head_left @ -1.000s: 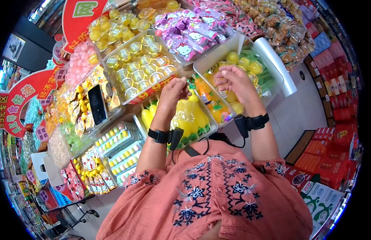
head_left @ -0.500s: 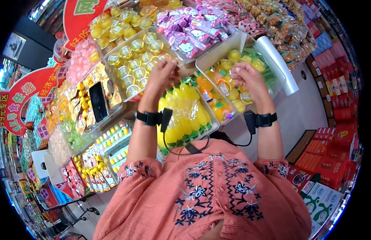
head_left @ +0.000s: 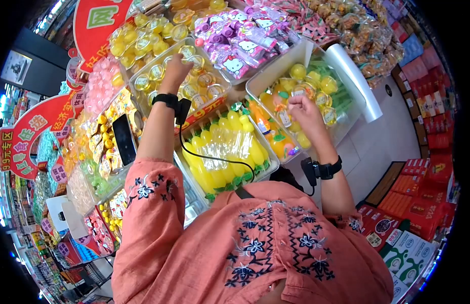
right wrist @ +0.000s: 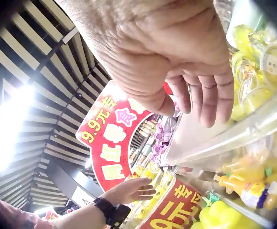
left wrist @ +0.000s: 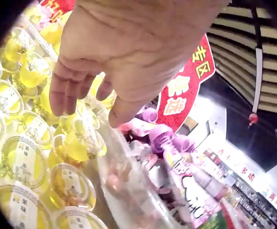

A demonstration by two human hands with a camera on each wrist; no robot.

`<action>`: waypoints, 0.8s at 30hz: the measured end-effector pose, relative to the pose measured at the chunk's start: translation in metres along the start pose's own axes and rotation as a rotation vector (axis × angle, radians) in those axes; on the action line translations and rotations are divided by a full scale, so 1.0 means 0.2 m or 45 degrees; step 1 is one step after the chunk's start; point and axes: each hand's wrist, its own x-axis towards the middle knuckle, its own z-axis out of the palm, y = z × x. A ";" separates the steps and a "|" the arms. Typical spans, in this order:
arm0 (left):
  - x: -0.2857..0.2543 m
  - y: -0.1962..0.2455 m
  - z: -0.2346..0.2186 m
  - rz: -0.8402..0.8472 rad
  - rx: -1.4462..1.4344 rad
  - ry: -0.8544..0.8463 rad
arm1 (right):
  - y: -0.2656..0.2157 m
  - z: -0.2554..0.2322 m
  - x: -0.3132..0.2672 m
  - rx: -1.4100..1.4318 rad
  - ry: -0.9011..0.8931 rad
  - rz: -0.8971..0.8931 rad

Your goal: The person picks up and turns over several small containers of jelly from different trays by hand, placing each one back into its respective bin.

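Observation:
My left hand (head_left: 177, 72) is over the bin of round yellow jelly cups (head_left: 204, 80). In the left wrist view its fingers (left wrist: 70, 88) hang down, loosely bent, above the cups (left wrist: 26, 162), and nothing shows in them. My right hand (head_left: 307, 112) is above the clear bin with yellow cups (head_left: 323, 85) and orange bottle-shaped packs (head_left: 262, 121). The right wrist view shows its fingers (right wrist: 207, 98) relaxed and empty beside the bin's clear wall (right wrist: 224, 143). Between my forearms lies a tray of long yellow packs (head_left: 225, 152).
Purple and pink packs (head_left: 240, 40) fill a bin at the back. A black phone (head_left: 124, 139) lies on the packs at the left. A clear plastic roll (head_left: 354, 83) leans along the right bin. Red boxes (head_left: 414, 195) stand at the far right.
My left hand has moved left and farther forward over the jelly cups. My right hand has shifted a little from side to side above its bin and sits slightly lower.

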 end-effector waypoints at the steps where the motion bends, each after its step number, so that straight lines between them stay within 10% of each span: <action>1: -0.01 0.03 0.01 0.048 0.131 0.045 | 0.01 0.00 0.00 0.011 0.006 -0.004; 24: -0.06 0.15 0.06 0.062 0.244 -0.110 | 0.11 0.11 0.01 0.012 -0.020 -0.048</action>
